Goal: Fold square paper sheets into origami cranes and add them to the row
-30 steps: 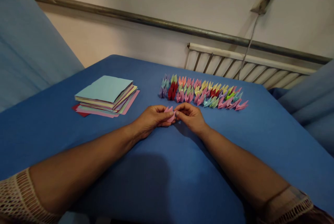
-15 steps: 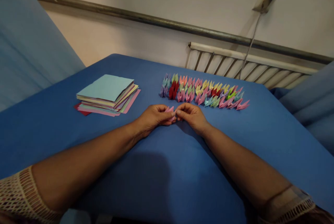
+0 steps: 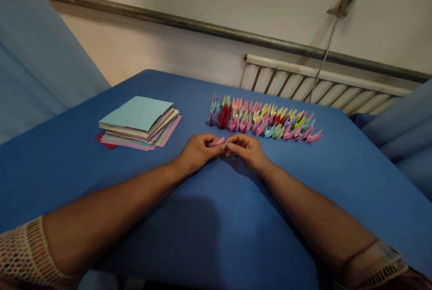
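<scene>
Between my two hands is a small pink origami crane, folded narrow and partly covered by fingers. My left hand is closed on its body, thumb on the near side. The fingertips of my right hand pinch its right end, close against the left thumb. Past my hands stand several rows of finished paper cranes in pink, red, yellow, green and blue. To the left lies a stack of square coloured paper with a light blue sheet on top.
The blue-covered table extends under both forearms. Behind it are a wall with a metal rail, a white radiator and a hanging cord. Blue curtains hang at both sides.
The pink crane has been turned and tilted in my fingers, so less of it shows now. Both hands stay at nearly the same spot; the stack and rows are unchanged.
</scene>
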A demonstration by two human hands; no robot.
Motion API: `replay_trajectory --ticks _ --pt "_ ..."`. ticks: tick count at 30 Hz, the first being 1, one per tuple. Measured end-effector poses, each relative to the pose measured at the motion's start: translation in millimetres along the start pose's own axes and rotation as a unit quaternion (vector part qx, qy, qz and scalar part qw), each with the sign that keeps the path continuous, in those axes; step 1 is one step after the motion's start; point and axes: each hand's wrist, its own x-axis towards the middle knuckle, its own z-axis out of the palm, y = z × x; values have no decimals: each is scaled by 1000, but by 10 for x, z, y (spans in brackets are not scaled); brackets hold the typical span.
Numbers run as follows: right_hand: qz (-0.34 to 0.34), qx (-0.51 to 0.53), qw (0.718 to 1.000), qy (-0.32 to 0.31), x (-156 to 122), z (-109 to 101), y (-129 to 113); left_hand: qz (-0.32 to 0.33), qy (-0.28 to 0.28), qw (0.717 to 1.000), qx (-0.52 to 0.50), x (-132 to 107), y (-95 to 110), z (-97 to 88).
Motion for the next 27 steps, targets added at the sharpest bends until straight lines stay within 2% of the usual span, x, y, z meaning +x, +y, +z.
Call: replay_trajectory --ticks 6,10,14,18,22,27 --pt "-8 -23 999 43 13 48 29 60 13 994 94 -8 -16 -25" --pt "-20 -37 997 59 12 61 31 56 9 994 98 3 -36 -29" --pt "-31 -45 996 66 16 42 27 0 -39 999 -6 5 -18 -12" --pt "-42 -41 997 50 14 21 20 -66 -66 988 -122 -8 9 5" --pt "-37 -27 999 26 4 9 11 -112 -68 976 -171 -9 7 -18" --pt "-28 -12 999 16 9 6 18 -134 -71 966 -208 17 -17 -61"
